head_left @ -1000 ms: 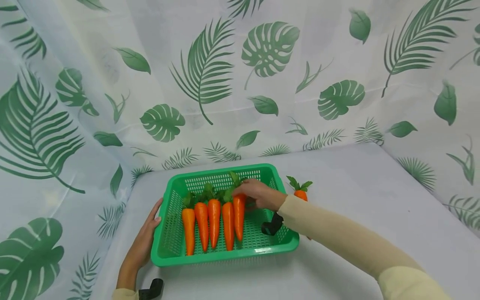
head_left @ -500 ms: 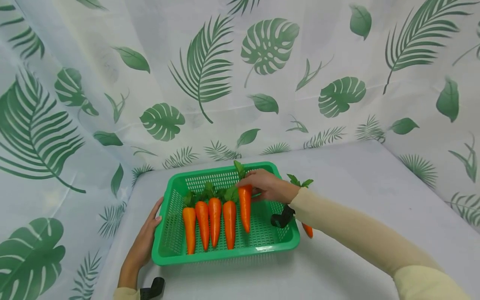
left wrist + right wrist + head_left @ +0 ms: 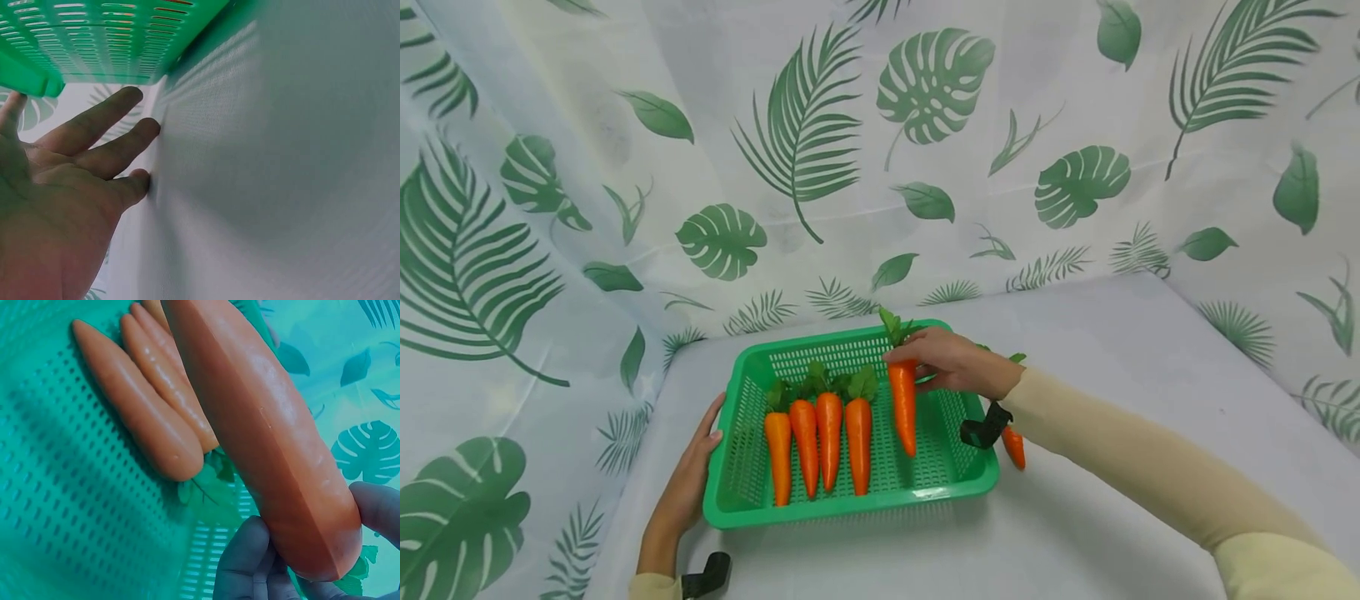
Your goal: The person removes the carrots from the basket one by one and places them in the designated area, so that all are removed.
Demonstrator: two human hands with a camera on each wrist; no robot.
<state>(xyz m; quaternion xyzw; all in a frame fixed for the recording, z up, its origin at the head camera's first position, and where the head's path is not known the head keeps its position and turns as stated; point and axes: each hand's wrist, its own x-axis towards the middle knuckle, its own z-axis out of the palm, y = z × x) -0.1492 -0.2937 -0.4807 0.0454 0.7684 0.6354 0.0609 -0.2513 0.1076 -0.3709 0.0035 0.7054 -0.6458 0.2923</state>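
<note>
My right hand (image 3: 943, 358) pinches an orange carrot (image 3: 904, 407) near its leafy top, thumb on one side and fingers on the other. The carrot (image 3: 269, 431) hangs tip down over the right part of a green plastic basket (image 3: 850, 518). Several more carrots (image 3: 859, 446) lie side by side in the basket's left half, leaves toward the back wall. At the basket's left side rests my left hand (image 3: 688, 483), its thumb at the rim. In the left wrist view that hand (image 3: 75, 169) has its fingers extended beside the slotted basket wall (image 3: 112, 37).
Another carrot (image 3: 1014, 448) lies on the white table (image 3: 1120, 350) just right of the basket, partly hidden by my right forearm. A white curtain (image 3: 850, 167) printed with green leaves rises behind and along the sides.
My right hand has lifted the rightmost carrot from beside the others and moved it right and up. The left hand stays at the basket's left side.
</note>
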